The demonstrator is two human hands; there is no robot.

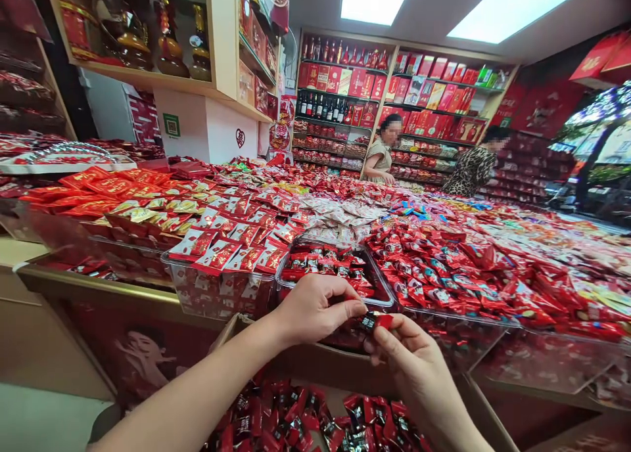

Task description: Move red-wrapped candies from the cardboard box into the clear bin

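Between both hands is one wrapped candy [369, 321] in a red and black wrapper. My left hand [323, 309] pinches its left end, and my right hand [407, 347] grips its red right end. Just behind the hands, a clear plastic bin [387, 301] holds similar red and black candies, some lying in a row. Below my hands stands an open cardboard box [315, 366] with many loose candies [276, 412] of the same look. My forearms cover part of the box.
Clear bins of white-and-red packets [229, 251] stand to the left, and red-wrapped sweets [444, 268] fill the right. Two people, one in a beige top [377, 159] and one in leopard print [468, 173], are across the display. Shelves of red boxes [340, 81] line the back wall.
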